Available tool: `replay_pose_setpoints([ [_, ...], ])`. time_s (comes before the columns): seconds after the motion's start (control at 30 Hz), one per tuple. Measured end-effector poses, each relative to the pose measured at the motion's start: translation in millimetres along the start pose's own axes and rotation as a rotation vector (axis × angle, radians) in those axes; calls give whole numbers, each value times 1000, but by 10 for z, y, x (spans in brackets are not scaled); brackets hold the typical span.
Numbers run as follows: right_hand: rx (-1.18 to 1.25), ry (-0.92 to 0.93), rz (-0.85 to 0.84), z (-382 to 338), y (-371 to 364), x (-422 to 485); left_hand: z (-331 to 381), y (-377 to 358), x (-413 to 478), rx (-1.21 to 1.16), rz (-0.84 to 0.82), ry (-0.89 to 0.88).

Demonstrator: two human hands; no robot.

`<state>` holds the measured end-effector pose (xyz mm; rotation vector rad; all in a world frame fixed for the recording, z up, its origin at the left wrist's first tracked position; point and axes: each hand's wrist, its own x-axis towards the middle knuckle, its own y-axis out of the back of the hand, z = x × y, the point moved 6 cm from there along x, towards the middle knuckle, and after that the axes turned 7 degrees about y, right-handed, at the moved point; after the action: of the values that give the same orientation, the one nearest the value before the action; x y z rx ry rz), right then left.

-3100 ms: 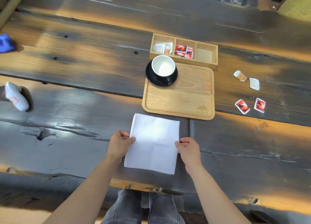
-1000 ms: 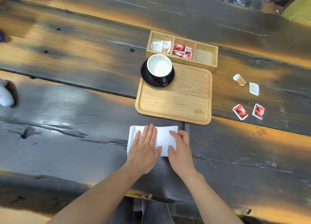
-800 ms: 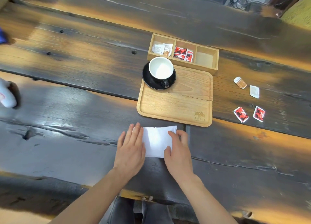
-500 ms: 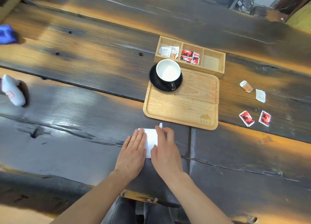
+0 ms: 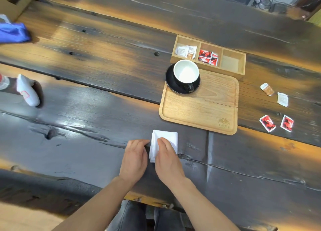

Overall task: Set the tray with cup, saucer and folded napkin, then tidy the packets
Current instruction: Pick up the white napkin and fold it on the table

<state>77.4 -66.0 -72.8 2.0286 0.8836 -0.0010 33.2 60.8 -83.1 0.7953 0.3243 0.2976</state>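
Note:
A white napkin (image 5: 171, 138), folded into a small square, lies on the dark table just in front of the wooden tray (image 5: 199, 112). My right hand (image 5: 167, 158) presses flat on the napkin's lower half. My left hand (image 5: 135, 157) rests on the table with its fingertips at the napkin's left edge. A black cup with a white inside (image 5: 186, 73) stands on a black saucer (image 5: 169, 81) at the tray's far left corner. Two red packets (image 5: 267, 123) (image 5: 287, 123), a white one (image 5: 282, 99) and a brown-white one (image 5: 267, 89) lie loose to the right of the tray.
A three-part wooden box (image 5: 233, 64) stands behind the tray: white packets on the left, red ones in the middle, nothing on the right. A white object (image 5: 27, 90) and a blue cloth (image 5: 13, 33) are at the far left. My knees show below the table's near edge.
The napkin went from an open sheet to a strip and then to a small square. My right hand brought the right side over to the left and now lies flat on top.

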Motion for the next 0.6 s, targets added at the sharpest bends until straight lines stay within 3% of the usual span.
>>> replay_pose_setpoints([
  [0.07, 52, 12, -48, 68, 47, -35, 34, 40, 24, -24, 34, 29],
  [0.13, 90, 57, 32, 118, 178, -65, 188, 14, 59, 39, 1, -52],
  [0.27, -141, 50, 200, 270, 413, -57, 493, -255, 84, 362, -132, -261],
  [0.4, -379, 83, 34, 401, 256, -16, 317, -465, 95, 614, -277, -225],
  [0.6, -508, 76, -51, 576, 72, -32, 146, -551, 102, 672, -356, -213],
])
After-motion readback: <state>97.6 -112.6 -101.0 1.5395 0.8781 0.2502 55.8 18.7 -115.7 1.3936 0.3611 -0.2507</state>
